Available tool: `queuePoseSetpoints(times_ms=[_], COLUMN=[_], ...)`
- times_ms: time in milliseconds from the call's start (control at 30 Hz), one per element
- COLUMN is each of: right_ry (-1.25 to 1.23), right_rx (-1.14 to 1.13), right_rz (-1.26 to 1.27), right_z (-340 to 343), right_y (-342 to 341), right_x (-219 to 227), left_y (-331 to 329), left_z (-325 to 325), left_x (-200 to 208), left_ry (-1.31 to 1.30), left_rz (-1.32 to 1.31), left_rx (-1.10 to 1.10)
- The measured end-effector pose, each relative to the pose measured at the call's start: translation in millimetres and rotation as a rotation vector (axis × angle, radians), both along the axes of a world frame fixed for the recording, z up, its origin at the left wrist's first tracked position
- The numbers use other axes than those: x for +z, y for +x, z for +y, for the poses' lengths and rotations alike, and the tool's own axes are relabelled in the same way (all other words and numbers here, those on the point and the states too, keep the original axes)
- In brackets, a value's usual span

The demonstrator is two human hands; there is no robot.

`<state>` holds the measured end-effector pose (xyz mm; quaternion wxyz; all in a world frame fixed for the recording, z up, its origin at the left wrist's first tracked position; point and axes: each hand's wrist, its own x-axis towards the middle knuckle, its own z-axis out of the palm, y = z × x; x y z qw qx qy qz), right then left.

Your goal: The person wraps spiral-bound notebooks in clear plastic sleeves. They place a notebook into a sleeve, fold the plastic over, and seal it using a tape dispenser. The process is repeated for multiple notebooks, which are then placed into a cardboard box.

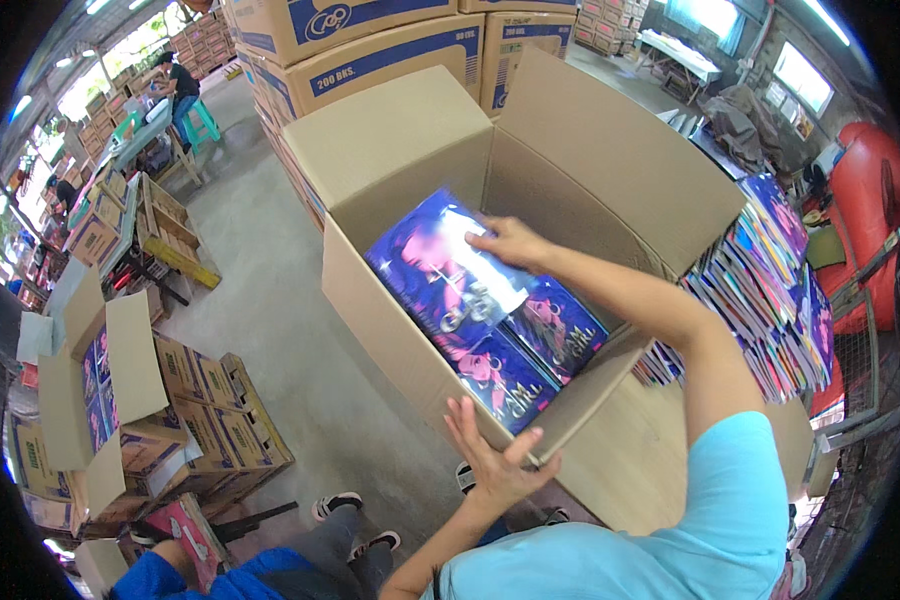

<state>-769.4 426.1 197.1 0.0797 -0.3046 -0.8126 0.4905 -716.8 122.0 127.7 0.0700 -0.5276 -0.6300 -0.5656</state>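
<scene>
A large open cardboard carton (395,330) stands tilted before me, its flaps folded outward. Inside, purple-covered notebooks (505,378) lie side by side near its closest end. My right hand (515,245) reaches into the carton, its fingers closed on the right edge of another purple notebook (425,255). This one is blurred by motion and glossy with glare; whether it is one or a small stack, I cannot tell. My left hand (495,470) rests against the carton's near corner, fingers spread over the outside of the wall.
Tall piles of notebooks (760,290) stand to the right on a table (650,440). Closed cartons (390,60) are stacked behind. At left, another open carton (135,360) sits by cartons on a pallet (260,410). A person in blue (240,580) is close at lower left.
</scene>
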Motion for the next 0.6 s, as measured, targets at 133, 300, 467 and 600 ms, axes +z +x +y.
queuePoseSetpoints(times_ms=[133,300,467,600], right_ry=[0.614,0.6,0.502,1.099], right_rx=[0.745,0.601,0.715,0.487], right_rz=[-0.358,-0.277,-0.566,0.108], right_z=[-13.8,-20.3,-0.5,-96.9], right_y=[-24.7,-21.0,-29.8,76.5], right_x=[-89.5,-116.5,-73.9,75.3], left_y=[-4.7,5.1,8.8,15.9], left_z=[0.5,2.8,9.0,-6.4], left_x=[-7.2,-21.7,-6.6,33.6], left_ry=[0.008,0.098,0.122,-0.154], left_rz=[0.032,-0.039,0.112,0.168], left_rx=[-0.013,-0.059,-0.08,0.039])
